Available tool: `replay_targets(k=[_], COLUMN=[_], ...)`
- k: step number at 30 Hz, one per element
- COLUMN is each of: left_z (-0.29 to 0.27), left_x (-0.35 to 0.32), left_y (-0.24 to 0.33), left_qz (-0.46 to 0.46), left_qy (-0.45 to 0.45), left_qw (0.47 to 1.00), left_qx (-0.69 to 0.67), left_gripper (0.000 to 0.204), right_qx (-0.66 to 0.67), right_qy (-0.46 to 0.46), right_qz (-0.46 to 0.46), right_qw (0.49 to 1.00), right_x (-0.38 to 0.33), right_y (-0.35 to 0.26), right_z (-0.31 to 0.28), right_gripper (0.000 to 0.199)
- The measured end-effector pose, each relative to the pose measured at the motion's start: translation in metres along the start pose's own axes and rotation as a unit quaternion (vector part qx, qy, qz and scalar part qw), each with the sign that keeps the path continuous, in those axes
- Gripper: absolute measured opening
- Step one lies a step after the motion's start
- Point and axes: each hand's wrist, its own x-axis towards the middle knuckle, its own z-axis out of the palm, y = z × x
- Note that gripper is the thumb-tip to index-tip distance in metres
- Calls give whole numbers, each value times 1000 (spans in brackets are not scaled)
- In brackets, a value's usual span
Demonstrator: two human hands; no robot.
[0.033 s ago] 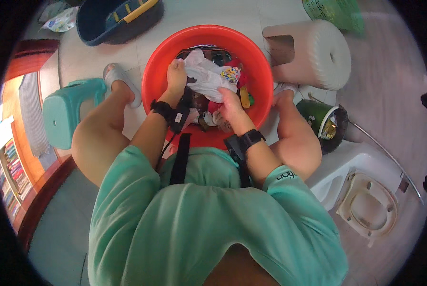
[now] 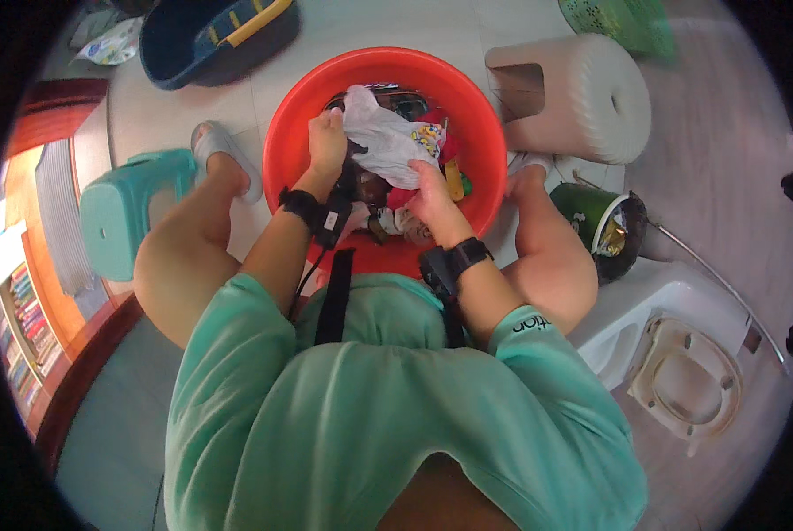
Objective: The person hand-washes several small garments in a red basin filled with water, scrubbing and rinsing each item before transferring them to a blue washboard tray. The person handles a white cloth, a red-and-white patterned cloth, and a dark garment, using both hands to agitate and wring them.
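Note:
A red plastic basin [image 2: 283, 159] stands between my legs with wet-looking laundry in it. Over it, a thin white cloth [image 2: 380, 137] with a colourful print at its right end is stretched between both hands; what garment it is I cannot make out. My left hand [image 2: 328, 146] is closed on its left edge, fingers bunched. At the lower right edge, below the print, my right hand [image 2: 431, 193] grips it with the fingers mostly hidden. Beneath lie dark, red and pale clothes [image 2: 389, 221], and a yellow item [image 2: 454, 180] rests near the basin's right wall.
A teal stool [image 2: 117, 212] stands left, a beige stool [image 2: 591, 97] right of the basin. Farther off are a dark tub [image 2: 170, 49] and a green basket [image 2: 613, 22]. A green bin [image 2: 582, 212] and a toilet seat [image 2: 644, 380] lie to my right.
The white cloth has shifted slightly and hangs a little flatter between my hands. Both hands keep their hold in nearly the same places.

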Motion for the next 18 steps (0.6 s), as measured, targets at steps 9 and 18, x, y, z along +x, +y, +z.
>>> replay_targets(k=[9,18], left_z=[33,38], left_x=[-99,-42], left_y=[102,90], left_qz=[269,-53], left_qy=[-254,-65], left_qw=[920,995], left_qx=[127,-48], left_gripper=[29,37], right_qx=[177,-20], right_qy=[-138,-23], right_qz=[56,-72], right_qw=[973,997], right_x=[4,-8], right_y=[-18,-3], right_z=[3,37], right_gripper=[38,30])
